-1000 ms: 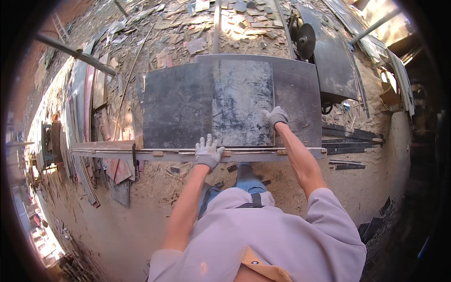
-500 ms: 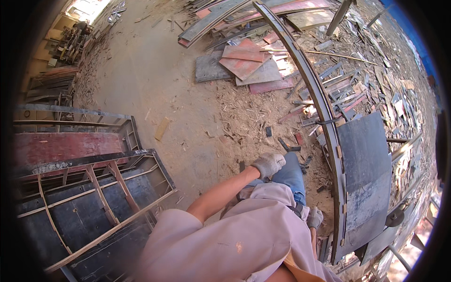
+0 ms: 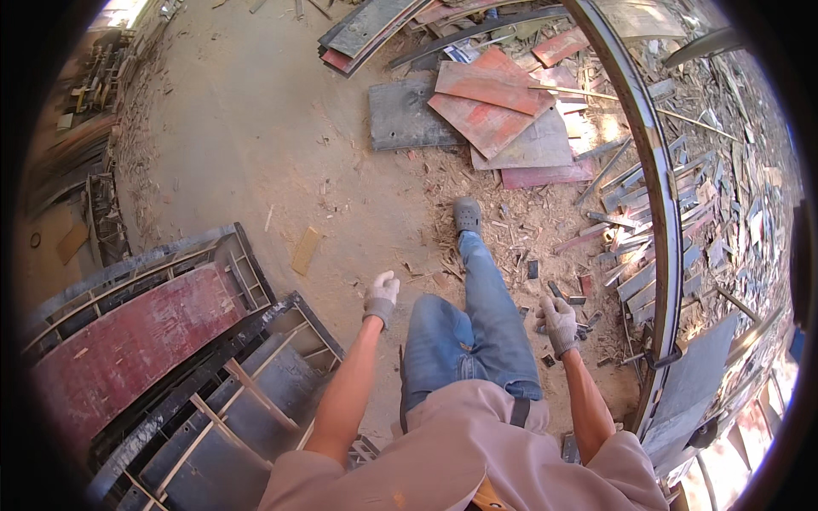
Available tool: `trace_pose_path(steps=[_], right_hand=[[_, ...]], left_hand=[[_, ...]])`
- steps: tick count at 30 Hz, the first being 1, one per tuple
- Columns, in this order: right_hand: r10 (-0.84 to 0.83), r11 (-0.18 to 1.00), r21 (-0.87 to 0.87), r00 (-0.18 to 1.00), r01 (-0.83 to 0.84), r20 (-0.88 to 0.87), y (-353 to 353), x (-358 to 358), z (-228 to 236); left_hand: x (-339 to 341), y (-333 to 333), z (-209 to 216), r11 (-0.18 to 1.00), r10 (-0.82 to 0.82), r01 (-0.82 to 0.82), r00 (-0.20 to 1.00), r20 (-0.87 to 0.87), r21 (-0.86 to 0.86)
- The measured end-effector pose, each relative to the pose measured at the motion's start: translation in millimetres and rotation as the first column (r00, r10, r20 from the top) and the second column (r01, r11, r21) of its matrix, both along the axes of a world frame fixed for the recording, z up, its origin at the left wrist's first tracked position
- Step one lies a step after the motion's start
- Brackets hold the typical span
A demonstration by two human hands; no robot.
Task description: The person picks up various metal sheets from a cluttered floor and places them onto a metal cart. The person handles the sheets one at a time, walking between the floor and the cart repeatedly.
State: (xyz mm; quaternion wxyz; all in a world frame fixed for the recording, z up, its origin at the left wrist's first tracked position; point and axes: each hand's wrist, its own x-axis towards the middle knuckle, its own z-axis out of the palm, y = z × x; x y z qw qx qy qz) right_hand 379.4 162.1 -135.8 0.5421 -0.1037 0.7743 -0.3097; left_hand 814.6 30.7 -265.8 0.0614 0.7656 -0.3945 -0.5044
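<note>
My left hand (image 3: pixel 381 297) wears a grey work glove and hangs beside my left thigh with its fingers loosely curled, holding nothing. My right hand (image 3: pixel 559 322), also gloved, hangs beside my right thigh and is empty too, fingers slightly apart. Between them my leg in blue jeans steps forward, the grey shoe (image 3: pixel 466 215) on the dirt among wood chips. Nearest my left hand is a dark framed panel (image 3: pixel 256 375) lying on the ground. Nearest my right hand are small scraps (image 3: pixel 584 284) on the ground.
A long metal rail (image 3: pixel 654 170) curves down the right side, with a dark sheet (image 3: pixel 699 383) behind it. Red and grey boards (image 3: pixel 503 111) are piled ahead. A red framed panel (image 3: pixel 136 341) lies at left. A small wooden piece (image 3: pixel 305 249) lies on the bare dirt.
I have turned away from the dark sheet on the rail, which both hands were pressing. Both hands have dropped to my sides, and I am stepping across the dirt.
</note>
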Motion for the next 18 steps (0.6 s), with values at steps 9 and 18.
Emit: trace_pose_path(steps=[9,18], right_hand=[[-0.293,0.956,0.201,0.757,0.215,0.583,-207,132,-71],[-0.632,0.539,0.314,0.13,0.781,0.764,-176,247,-125]], left_hand=[[109,-373,-308,0.975,-0.221,0.218,0.894,0.39,0.053],[35,-584,-524,0.974,0.103,-0.082,0.991,-0.087,0.209]])
